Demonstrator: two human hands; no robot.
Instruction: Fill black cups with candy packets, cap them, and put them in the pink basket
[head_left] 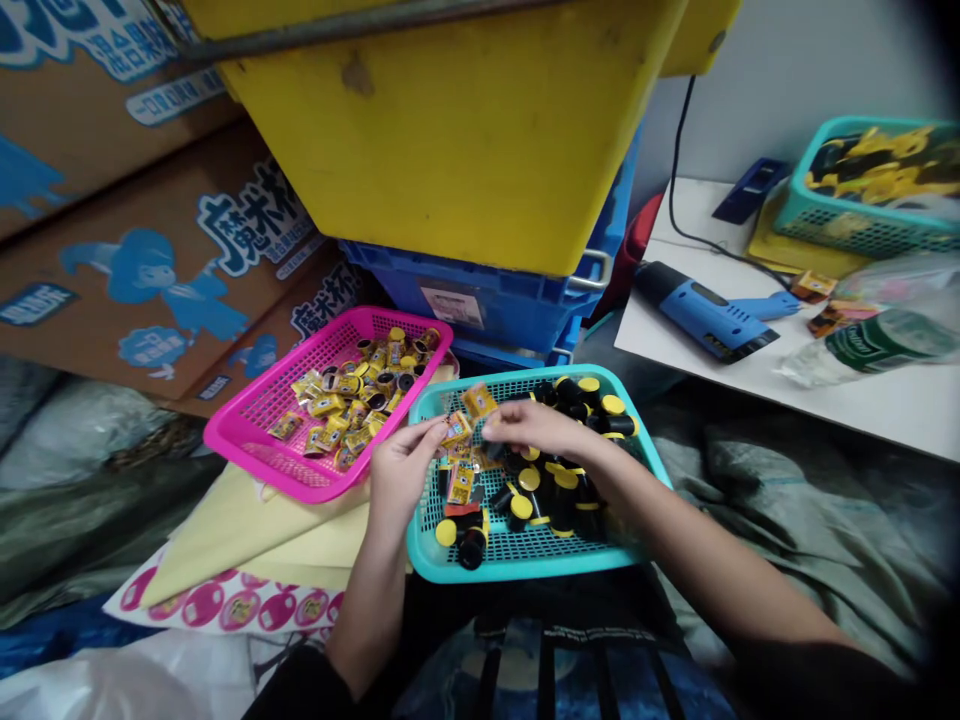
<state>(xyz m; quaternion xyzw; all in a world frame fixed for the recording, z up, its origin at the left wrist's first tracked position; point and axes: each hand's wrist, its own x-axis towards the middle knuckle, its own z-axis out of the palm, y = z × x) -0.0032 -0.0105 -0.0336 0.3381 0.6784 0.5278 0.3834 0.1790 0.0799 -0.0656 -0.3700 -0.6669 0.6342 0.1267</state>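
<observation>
Over the turquoise basket [517,572] on my lap, my left hand [405,470] pinches a small yellow printed wrapper [456,430] between thumb and fingertips. Close to it, my right hand [536,425] has its fingers pressed together; what they grip is blurred. Another orange-yellow wrapper [478,400] shows just above the right fingertips, and one more printed wrapper [460,484] hangs or lies below the hands. Inside the basket are several small black containers with yellow caps [529,480]. To the left, a pink basket [270,475] holds many small pieces in yellow printed wrappers [349,400].
A yellow bin [450,140] on blue crates [480,305] stands ahead. Printed cartons [150,290] are stacked left. On the white table [862,400] lie a blue heat gun [709,315], a plastic bottle [885,345] and another turquoise basket [847,225]. Yellow sheets [247,530] lie beneath the pink basket.
</observation>
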